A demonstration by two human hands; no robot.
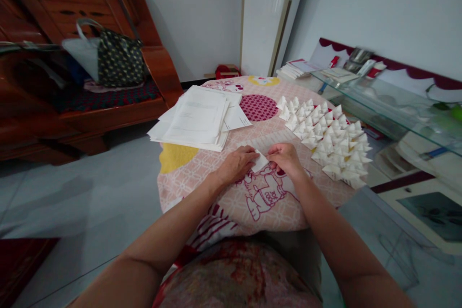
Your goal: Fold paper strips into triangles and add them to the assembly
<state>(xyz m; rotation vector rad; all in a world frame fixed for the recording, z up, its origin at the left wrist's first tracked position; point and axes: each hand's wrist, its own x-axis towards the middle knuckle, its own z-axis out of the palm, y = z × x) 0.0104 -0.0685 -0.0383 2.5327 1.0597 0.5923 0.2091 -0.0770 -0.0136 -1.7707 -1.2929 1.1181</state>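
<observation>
1. Together, the left hand (238, 162) and right hand (285, 158) grasp a small white paper (260, 161) over the middle of the table (224, 207).
2. A paper stack (197, 115) lies on the table's left.
3. Pointed paper shapes (319, 127) line the table's right.

Past the left hand (238, 161), I see a carved reddish-brown wooden bench (122, 109) on a pale tiled floor (119, 192). Ahead of the right hand (285, 156), I make out a tall white appliance (263, 19) between pale walls (191, 19); to that hand's right, a glass-topped unit (390, 101). The light looks dim to me.
</observation>
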